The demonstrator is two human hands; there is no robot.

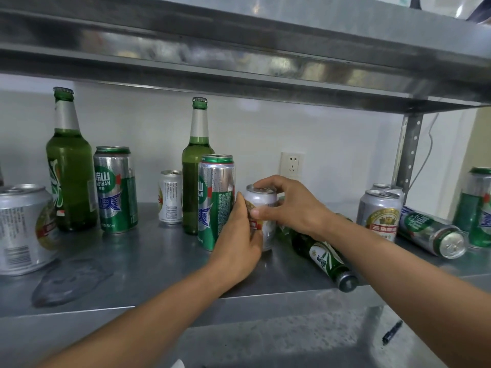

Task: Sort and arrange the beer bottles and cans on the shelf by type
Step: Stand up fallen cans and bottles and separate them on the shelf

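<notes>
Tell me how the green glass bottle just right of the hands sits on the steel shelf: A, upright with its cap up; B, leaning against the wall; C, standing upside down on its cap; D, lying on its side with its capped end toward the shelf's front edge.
D: the green glass bottle lies flat on the steel shelf, its capped end pointing at the front edge, just under the right forearm, beside the short silver can that both hands grip.

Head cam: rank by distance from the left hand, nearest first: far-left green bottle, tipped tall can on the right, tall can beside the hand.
From the left hand:
1. Tall can, touching its left.
2. Tipped tall can, lying right.
3. Green bottle, upright far left.
</notes>
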